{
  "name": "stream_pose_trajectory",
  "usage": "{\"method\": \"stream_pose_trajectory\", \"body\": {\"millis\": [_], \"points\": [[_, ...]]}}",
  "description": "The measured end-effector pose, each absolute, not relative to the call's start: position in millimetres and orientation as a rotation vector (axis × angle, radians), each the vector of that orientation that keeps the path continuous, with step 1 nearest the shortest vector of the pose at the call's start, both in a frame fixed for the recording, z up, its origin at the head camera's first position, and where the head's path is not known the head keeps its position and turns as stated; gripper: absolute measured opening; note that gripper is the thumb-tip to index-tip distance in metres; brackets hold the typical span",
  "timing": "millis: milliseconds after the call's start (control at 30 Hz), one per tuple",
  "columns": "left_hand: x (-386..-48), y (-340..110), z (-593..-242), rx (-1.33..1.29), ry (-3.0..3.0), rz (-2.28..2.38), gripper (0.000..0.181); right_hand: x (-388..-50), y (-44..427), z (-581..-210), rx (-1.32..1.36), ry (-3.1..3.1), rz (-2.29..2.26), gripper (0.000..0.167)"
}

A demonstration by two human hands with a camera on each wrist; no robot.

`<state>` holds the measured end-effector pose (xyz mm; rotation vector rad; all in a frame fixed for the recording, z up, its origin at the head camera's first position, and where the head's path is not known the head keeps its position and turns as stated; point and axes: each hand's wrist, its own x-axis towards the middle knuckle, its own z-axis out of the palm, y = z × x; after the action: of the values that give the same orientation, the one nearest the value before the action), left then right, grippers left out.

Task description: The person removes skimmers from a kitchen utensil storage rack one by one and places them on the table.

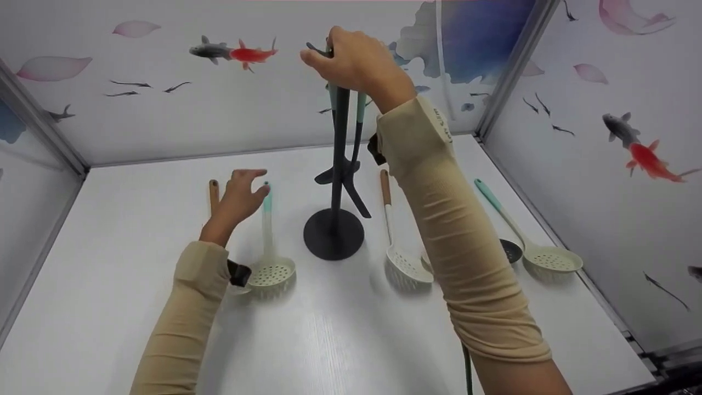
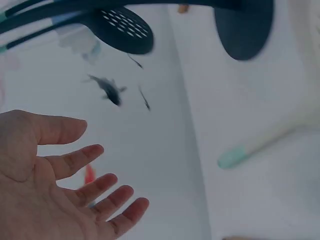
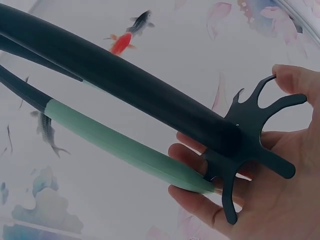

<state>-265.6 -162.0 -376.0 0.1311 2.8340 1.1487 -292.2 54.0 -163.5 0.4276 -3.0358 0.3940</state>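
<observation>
A black utensil stand (image 1: pixel 333 236) with a round base and a hooked top stands upright on the table. My right hand (image 1: pixel 362 63) grips its top; in the right wrist view the fingers curl about the hooks (image 3: pixel 245 145), beside the end of a green handle (image 3: pixel 125 145). Black-headed utensils with green handles hang from the stand, one with a slotted head (image 2: pixel 125 30). My left hand (image 1: pixel 237 195) hovers with spread fingers and holds nothing. Near it lies a pale skimmer (image 1: pixel 271 271) with a green handle tip. A brown handle (image 1: pixel 214 195) shows behind that hand.
Right of the stand lies a white skimmer (image 1: pixel 408 266) with a brown handle. Farther right are a green-handled skimmer (image 1: pixel 551 259) and a dark utensil head (image 1: pixel 511 250), partly hidden by my right sleeve. Printed panels (image 1: pixel 219 109) wall the white table (image 1: pixel 307 329) at back and sides.
</observation>
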Motion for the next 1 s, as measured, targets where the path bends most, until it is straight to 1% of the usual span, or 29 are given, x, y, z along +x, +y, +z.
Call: {"method": "stream_pose_trajectory", "body": {"millis": [167, 300, 433, 633, 733, 867, 1000], "points": [[-268.3, -128.1, -343.9, 0.364, 2.788, 1.377, 0.048, -293.3, 52.1, -163.5, 0.436, -3.033, 0.415, 0.063], [-269.6, -113.4, -332.9, 0.475, 2.77, 1.472, 0.049, -295.5, 51.7, -164.1, 0.477, -3.006, 0.438, 0.057], [-273.9, -106.6, -331.0, 0.508, 2.735, 1.585, 0.05, -297.3, 52.4, -163.9, 0.519, -2.982, 0.487, 0.053], [-279.6, -99.2, -332.8, 0.558, 2.643, 1.753, 0.052, -294.9, 48.9, -162.1, 0.68, -2.935, 0.523, 0.048], [-281.6, -93.3, -332.7, 0.602, 2.593, 1.819, 0.054, -294.7, 50.5, -159.6, 0.724, -2.93, 0.498, 0.05], [-283.3, -88.0, -333.3, 0.625, 2.579, 1.889, 0.056, -296.9, 56.2, -159.1, 0.811, -2.938, 0.624, 0.048], [-284.1, -85.7, -335.4, 0.601, 2.625, 1.942, 0.053, -298.7, 60.7, -160.1, 0.821, -2.953, 0.787, 0.043]]}}
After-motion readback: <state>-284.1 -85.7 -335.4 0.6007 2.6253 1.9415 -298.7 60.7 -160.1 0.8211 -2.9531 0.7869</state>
